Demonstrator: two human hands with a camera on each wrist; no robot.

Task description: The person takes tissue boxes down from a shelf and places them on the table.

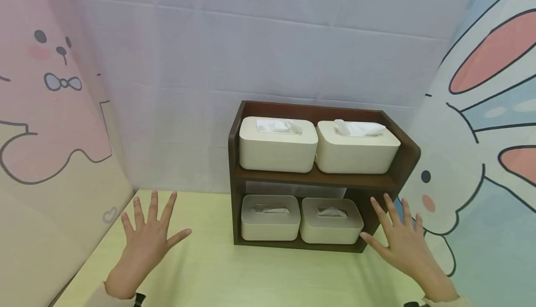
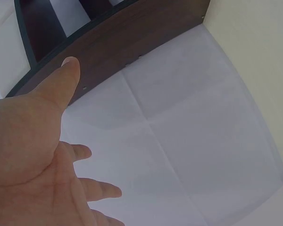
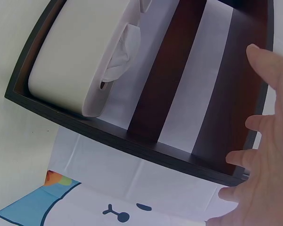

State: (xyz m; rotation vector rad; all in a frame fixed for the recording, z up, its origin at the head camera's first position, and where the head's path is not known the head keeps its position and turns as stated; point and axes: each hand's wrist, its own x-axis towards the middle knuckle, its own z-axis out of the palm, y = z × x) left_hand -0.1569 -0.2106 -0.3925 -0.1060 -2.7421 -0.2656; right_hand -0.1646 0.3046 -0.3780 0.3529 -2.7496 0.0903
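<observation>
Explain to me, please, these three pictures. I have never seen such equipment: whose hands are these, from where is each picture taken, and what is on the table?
There is no robot here: these are a person's two bare hands. The widest picture comes from a camera worn on the head, looking forward and down; it shows the left hand and the right hand. The other two come from a camera on each wrist, so each shows one hand close up, at a turned angle. On the pale yellow-green table stands a dark brown shelf holding four tissue boxes, two above and two below. Both hands have their fingers spread, and neither holds anything.
</observation>
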